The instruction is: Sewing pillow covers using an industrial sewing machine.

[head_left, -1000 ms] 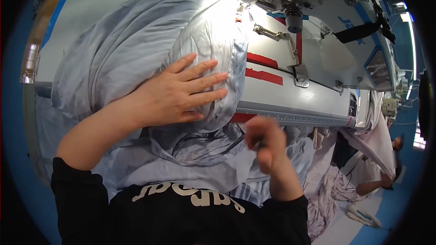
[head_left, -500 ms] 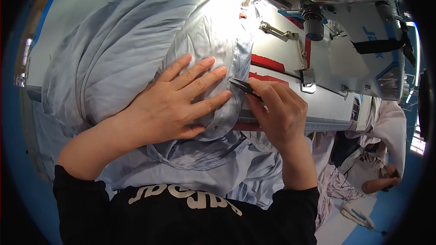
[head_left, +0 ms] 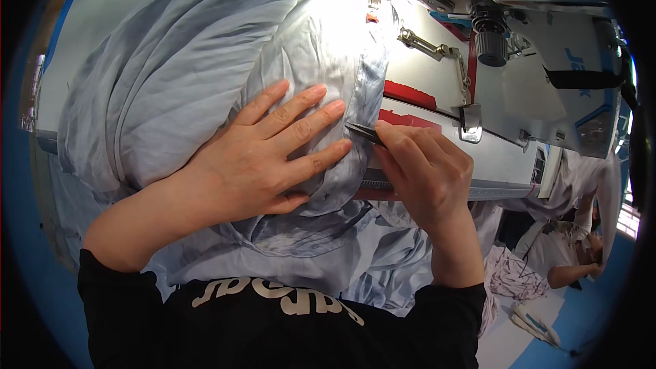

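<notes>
Right hand point(head_left: 424, 171) now pinches snips point(head_left: 362, 132) against grey fabric point(head_left: 205, 75)

Fabric point(head_left: 205, 75): pale grey-blue, plain. Sewing machine point(head_left: 519, 61): white with red strips. Sleeves point(head_left: 273, 328): black. Tool point(head_left: 362, 132): dark.

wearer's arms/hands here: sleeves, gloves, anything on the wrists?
Both hands are bare: the left hand and right hand show no gloves, and no rings or watch can be seen. Forearms are uncovered; black sleeves are pushed up toward the elbows. The top is black with pale lettering across the chest.
</notes>
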